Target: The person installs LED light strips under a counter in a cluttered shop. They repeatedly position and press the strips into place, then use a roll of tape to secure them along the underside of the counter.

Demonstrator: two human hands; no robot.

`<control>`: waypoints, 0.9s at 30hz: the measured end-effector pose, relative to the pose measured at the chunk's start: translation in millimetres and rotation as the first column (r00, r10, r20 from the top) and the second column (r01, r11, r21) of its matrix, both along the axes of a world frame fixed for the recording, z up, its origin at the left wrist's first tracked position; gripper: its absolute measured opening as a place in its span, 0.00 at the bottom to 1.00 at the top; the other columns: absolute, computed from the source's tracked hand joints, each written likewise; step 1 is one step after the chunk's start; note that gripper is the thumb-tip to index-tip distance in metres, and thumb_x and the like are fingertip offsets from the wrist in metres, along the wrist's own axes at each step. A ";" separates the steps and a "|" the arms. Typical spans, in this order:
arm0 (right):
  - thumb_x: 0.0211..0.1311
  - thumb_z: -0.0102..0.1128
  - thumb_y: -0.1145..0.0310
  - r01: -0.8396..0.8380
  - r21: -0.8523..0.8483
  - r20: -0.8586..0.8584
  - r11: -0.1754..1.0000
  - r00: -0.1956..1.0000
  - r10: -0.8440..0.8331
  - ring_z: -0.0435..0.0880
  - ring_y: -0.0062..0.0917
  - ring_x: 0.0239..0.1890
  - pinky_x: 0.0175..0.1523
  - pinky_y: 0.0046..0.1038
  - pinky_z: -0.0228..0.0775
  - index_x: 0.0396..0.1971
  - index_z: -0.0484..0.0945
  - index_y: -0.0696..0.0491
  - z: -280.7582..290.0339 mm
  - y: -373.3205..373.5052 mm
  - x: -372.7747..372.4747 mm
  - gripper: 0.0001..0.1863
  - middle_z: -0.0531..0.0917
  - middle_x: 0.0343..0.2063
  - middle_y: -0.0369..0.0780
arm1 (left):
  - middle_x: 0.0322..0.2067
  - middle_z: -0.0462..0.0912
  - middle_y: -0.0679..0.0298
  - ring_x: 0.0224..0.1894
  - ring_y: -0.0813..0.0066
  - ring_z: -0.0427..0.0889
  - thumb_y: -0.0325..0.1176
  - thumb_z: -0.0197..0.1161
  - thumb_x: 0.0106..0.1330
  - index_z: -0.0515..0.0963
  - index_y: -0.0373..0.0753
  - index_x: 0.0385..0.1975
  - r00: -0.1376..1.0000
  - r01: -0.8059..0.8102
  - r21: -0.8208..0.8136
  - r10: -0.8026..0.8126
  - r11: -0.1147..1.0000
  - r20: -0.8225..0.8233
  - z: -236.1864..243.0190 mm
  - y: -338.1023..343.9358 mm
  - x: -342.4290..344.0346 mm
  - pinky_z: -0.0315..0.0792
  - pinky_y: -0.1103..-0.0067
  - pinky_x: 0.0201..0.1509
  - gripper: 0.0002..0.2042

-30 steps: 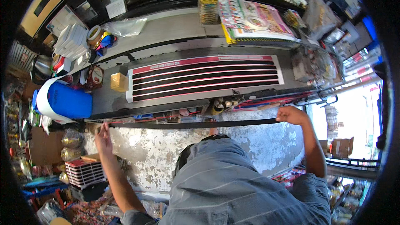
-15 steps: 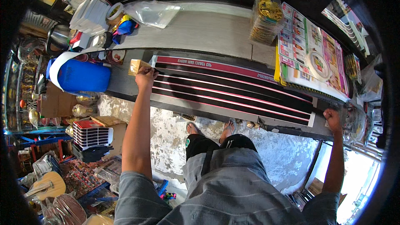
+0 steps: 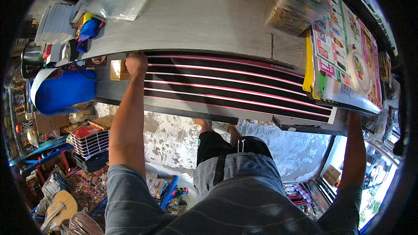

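Note:
A long black panel with pink and white stripes (image 3: 235, 89) lies lengthwise on a grey counter (image 3: 196, 21) in front of me. My left hand (image 3: 136, 64) is at the panel's far left corner, fingers curled over its edge. A small brown cardboard box (image 3: 118, 70) sits right beside that hand. My right forearm (image 3: 355, 148) reaches up to the panel's right end, where the hand is hidden under the panel and a stack of colourful leaflets (image 3: 344, 48).
A blue barrel (image 3: 65, 91) stands at the counter's left end. A clear wrap of golden items (image 3: 296, 0) and clear plastic bags (image 3: 122, 0) lie on the counter's far side. A white wire basket (image 3: 89, 141) and cluttered goods fill the floor at left.
The view has swung closer over the counter. My left hand stays at the panel's left corner, and my right hand, seen gripping the right end before, is now hidden.

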State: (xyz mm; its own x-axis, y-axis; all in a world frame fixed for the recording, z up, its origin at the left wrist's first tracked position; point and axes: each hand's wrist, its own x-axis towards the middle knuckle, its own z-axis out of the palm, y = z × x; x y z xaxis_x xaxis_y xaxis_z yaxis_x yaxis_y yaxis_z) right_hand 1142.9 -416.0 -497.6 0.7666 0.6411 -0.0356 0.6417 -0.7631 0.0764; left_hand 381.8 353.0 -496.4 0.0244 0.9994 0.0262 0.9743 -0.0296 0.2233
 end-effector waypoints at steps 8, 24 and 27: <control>0.76 0.64 0.52 0.025 -0.003 0.006 1.000 1.000 -0.025 0.72 0.47 0.75 0.82 0.48 0.57 0.72 0.75 0.53 -15.9 6.7 -1.1 0.32 0.77 0.71 0.50 | 0.51 0.89 0.39 0.56 0.38 0.89 0.40 0.65 0.68 0.88 0.32 0.48 0.999 -0.046 -0.017 0.047 0.999 0.020 -11.6 2.7 3.1 0.83 0.53 0.62 0.18; 0.77 0.61 0.50 0.025 0.014 0.029 1.000 0.999 -0.026 0.71 0.46 0.76 0.82 0.48 0.58 0.73 0.74 0.52 -29.9 24.0 -3.1 0.32 0.76 0.73 0.50 | 0.59 0.83 0.38 0.61 0.35 0.81 0.26 0.62 0.63 0.83 0.33 0.60 0.905 0.422 0.206 -0.397 0.883 -0.155 -18.2 -40.9 -14.2 0.75 0.53 0.69 0.23; 0.77 0.61 0.49 0.027 0.018 0.032 0.999 0.999 -0.027 0.71 0.46 0.76 0.82 0.48 0.58 0.74 0.74 0.51 -31.6 25.8 -3.7 0.32 0.76 0.73 0.49 | 0.63 0.82 0.42 0.67 0.36 0.76 0.25 0.61 0.61 0.80 0.35 0.66 0.888 0.448 0.147 -0.420 0.882 -0.186 -23.9 -44.6 -16.8 0.67 0.53 0.76 0.29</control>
